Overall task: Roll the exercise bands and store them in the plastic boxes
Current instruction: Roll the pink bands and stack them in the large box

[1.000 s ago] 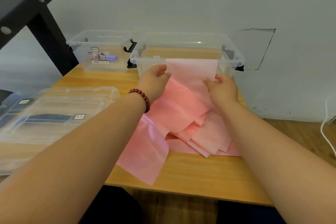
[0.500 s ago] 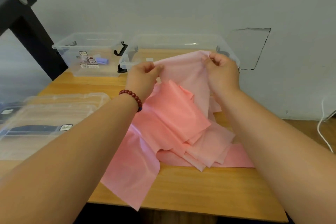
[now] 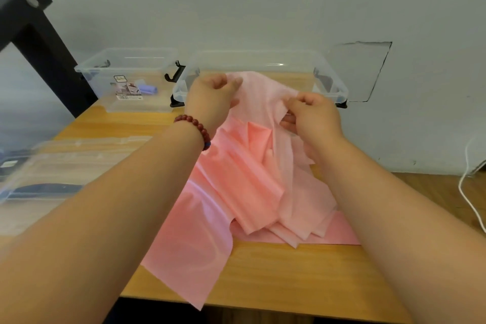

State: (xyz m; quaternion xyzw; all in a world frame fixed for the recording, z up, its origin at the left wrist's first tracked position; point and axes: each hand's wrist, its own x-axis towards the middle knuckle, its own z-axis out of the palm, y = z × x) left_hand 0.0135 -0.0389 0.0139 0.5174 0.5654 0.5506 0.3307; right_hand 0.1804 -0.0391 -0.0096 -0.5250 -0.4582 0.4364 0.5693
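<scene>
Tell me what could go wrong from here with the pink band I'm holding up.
Both the left hand and right hand pinch only the top edge of the pink band, and the rest lies in crumpled folds, so a roll may start twisted. Its loose end hangs over the front edge of the table and could drag the band off.

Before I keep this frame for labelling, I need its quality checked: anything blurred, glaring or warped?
Head view, left edge: the clear lid is smeared by blur. Head view, centre: a short glare streak on the far wall of the clear box; the left hand, right hand and pink band read fairly sharp. Head view, bottom: the wide lens swells both forearms.
</scene>
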